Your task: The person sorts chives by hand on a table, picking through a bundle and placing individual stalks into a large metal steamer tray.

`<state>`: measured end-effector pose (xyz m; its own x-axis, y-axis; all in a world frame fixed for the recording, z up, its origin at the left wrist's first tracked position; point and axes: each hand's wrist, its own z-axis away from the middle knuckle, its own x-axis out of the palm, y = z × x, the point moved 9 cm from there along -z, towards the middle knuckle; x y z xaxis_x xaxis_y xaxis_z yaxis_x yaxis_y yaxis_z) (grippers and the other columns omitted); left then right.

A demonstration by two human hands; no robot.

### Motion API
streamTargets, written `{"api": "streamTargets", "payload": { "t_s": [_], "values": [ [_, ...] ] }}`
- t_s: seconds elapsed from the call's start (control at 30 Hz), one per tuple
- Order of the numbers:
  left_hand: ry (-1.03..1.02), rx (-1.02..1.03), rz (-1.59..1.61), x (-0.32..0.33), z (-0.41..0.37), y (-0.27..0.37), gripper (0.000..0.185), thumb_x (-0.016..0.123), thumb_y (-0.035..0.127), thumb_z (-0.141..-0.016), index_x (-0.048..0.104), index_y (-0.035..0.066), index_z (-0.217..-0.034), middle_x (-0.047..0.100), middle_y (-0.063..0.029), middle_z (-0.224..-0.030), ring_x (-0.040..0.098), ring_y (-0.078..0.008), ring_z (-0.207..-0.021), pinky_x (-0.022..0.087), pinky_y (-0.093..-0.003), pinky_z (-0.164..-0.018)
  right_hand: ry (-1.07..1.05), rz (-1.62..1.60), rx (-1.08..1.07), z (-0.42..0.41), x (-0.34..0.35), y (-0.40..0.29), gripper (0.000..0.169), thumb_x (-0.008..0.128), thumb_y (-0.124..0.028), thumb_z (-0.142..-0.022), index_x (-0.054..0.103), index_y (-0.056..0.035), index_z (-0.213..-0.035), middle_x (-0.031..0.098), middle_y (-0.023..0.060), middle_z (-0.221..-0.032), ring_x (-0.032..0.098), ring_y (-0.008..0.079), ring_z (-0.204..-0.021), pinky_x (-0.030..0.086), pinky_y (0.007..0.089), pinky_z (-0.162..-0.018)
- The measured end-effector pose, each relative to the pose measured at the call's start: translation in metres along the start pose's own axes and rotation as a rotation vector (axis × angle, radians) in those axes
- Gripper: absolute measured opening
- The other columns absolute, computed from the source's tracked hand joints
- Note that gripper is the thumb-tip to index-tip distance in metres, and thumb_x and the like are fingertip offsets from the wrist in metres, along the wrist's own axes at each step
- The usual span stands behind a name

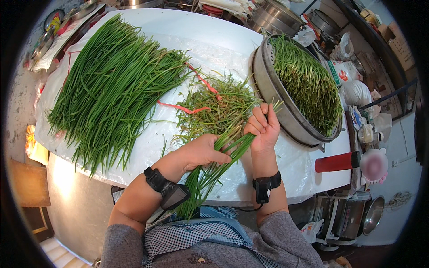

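A small bunch of garlic chives [204, 184] slants across in front of my body, leaf tips down toward the apron. Around its middle my left hand [202, 152] is closed, thumb on top. My right hand [263, 129] grips the pale stem ends, a few stalks poking out past its fingers. Just beyond both hands lies a loose heap of chive trimmings and withered leaves [231, 97]. Two strips of red tie [204, 82] rest on and beside that heap. To the left spreads a large pile of long chives [110, 90].
A round metal steamer basket [276, 95] with perforated sides stands at the right, holding packed chives [305, 83]. Near the right edge a red bottle [335, 162] lies on the plastic-covered white table [285, 174]. Large metal pots [276, 16] stand behind.
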<state>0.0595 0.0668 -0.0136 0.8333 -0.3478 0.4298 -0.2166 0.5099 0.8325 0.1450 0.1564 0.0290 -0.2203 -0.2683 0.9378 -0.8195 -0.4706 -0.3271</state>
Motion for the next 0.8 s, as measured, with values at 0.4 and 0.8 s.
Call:
{"api": "streamTargets", "payload": {
  "t_s": [0.4, 0.8],
  "values": [
    [0.030, 0.029, 0.013, -0.010, -0.003, 0.003, 0.012, 0.060, 0.002, -0.070, 0.060, -0.001, -0.082, 0.061, -0.0074, -0.066, 0.042, -0.0048, -0.042, 0.027, -0.0166, -0.037, 0.006, 0.005, -0.023, -0.002, -0.004, -0.003, 0.028, 0.035, -0.029, -0.097, 0.046, -0.0078, -0.082, 0.033, -0.0035, -0.057, 0.024, 0.0036, -0.042, 0.023, 0.0184, -0.038],
    [0.102, 0.086, 0.186, -0.030, -0.005, 0.009, 0.021, 0.060, 0.002, -0.076, 0.055, -0.001, -0.095, 0.059, -0.0068, -0.065, 0.042, -0.0050, -0.041, 0.031, -0.0164, -0.036, 0.105, 0.046, -0.169, 0.005, -0.002, -0.025, 0.028, 0.042, -0.031, -0.094, 0.048, -0.0091, -0.077, 0.033, -0.0039, -0.056, 0.023, 0.0042, -0.041, 0.023, 0.0189, -0.038]
  ]
}}
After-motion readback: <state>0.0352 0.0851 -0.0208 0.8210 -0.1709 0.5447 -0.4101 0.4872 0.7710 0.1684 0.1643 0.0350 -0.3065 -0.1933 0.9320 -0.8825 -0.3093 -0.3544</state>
